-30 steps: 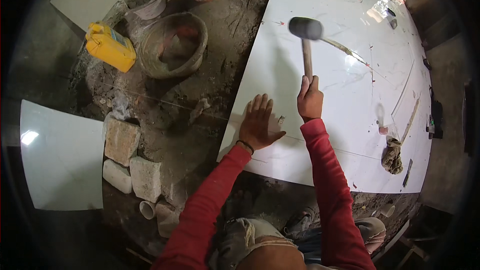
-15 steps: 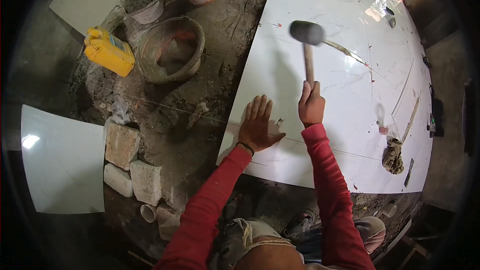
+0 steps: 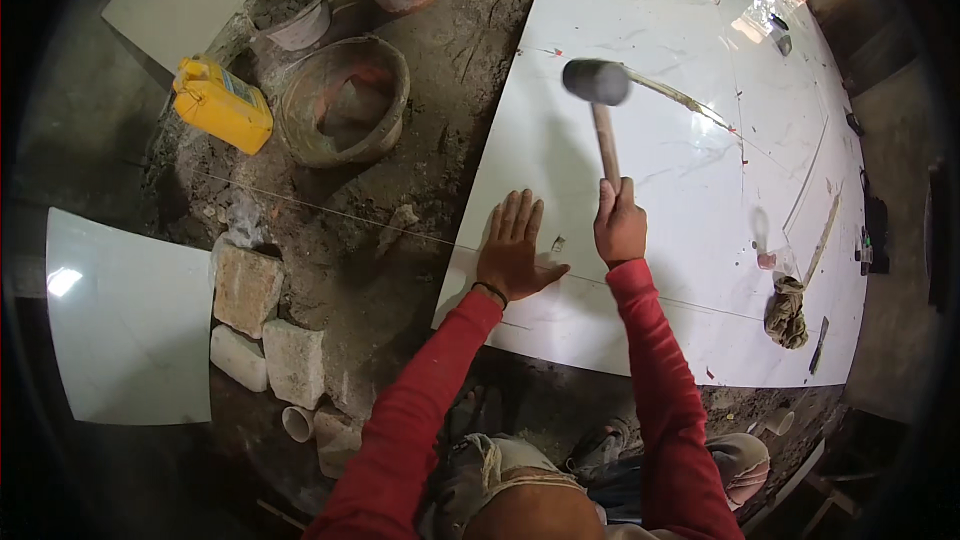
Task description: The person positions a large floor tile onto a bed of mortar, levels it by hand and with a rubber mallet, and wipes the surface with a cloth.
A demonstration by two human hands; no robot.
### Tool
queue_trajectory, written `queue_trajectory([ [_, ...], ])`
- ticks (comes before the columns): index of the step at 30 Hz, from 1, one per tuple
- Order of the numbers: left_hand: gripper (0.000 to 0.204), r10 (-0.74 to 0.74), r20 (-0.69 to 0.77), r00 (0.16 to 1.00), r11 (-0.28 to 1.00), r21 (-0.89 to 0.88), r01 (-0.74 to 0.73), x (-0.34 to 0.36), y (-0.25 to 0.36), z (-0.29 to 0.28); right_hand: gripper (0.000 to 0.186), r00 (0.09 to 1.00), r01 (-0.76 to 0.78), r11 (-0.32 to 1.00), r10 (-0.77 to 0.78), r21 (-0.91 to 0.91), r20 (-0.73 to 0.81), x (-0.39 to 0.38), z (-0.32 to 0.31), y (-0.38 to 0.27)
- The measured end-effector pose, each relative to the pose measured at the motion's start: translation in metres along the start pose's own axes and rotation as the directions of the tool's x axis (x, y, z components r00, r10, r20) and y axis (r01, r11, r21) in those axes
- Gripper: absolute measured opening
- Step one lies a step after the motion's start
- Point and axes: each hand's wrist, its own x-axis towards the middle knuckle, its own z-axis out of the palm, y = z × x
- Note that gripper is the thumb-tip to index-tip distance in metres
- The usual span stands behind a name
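Note:
My right hand (image 3: 620,225) is wrapped round the wooden handle of a rubber mallet (image 3: 606,140). Its dark head, a little blurred, is over the glossy white floor tiles (image 3: 650,0). Flat on a tile near the left edge lies my left hand (image 3: 512,258), fingers stretched out and thumb to the side. A small chip-like bit (image 3: 559,243) sits on the tile just right of those fingers. A thin string (image 3: 340,215) runs from the bare soil across to the tile edge by my left hand.
Left of the tiles is rough soil with a large mortar tub (image 3: 400,105), a yellow jerrycan (image 3: 222,105), and stone blocks (image 3: 247,290). A loose tile (image 3: 130,330) stands far left. A crumpled rag (image 3: 787,312) and a long thin strip (image 3: 823,235) lie on the right.
The mallet head has shifted slightly left and down, and my right hand has come a little nearer. My left hand stays in place on the tile.

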Motion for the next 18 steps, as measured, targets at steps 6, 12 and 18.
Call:
queue_trajectory([
  [6,0.116,0.011,-0.016,1.0,1.0,-0.008,-0.011,0.001,0.01,0.006,0.032,1.0,0.0,0.999,-0.002,-0.043,-0.031,-0.004,0.013,0.021],
  [12,0.117,0.032,0.012,0.999,0.999,0.0,-0.032,0.011,0.014,0.005,0.031,0.999,-0.028,0.965,0.023,-0.26,-0.023,0.003,0.036,0.056],
  [18,0.118,0.029,0.053,0.998,1.0,-0.013,-0.029,0.003,0.017,0.007,0.034,0.991,-0.089,0.996,0.089,-0.001,-0.101,0.015,0.031,0.031],
])
